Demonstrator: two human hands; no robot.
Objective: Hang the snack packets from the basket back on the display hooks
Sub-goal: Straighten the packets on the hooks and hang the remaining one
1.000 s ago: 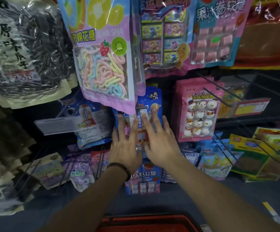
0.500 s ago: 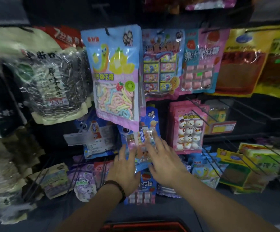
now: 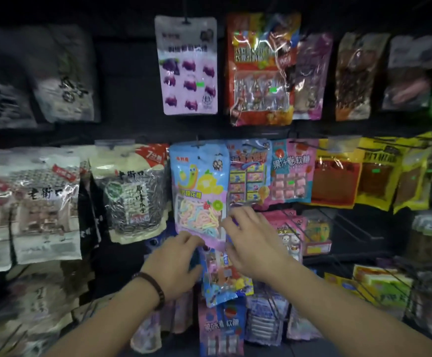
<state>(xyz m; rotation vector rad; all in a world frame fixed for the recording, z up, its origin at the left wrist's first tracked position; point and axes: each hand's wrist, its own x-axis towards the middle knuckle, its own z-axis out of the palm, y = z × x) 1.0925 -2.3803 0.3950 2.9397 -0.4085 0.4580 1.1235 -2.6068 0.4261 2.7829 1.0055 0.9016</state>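
- Left hand (image 3: pixel 176 264): wrist with a dark bead bracelet (image 3: pixel 155 289); fingers (image 3: pixel 194 240) curled at the upper left edge of the blue snack packet (image 3: pixel 222 282), thumb against its side; whether they actually pinch it cannot be told
- Right hand (image 3: pixel 257 249): fingers (image 3: pixel 245 215) released and spread, lying over the packet's upper right and touching the lower right corner of the pastel candy packet (image 3: pixel 198 186)
- Blue snack packet: upright between the two hands, in front of the display, its top hidden behind the pastel packet's lower edge
- Pastel candy packet: hangs directly above, beside a sunflower seed bag (image 3: pixel 132 197) on its left
- Pink snowman packet (image 3: pixel 289 235): just right of the right hand
- Bare wire hooks (image 3: pixel 359 229): further right
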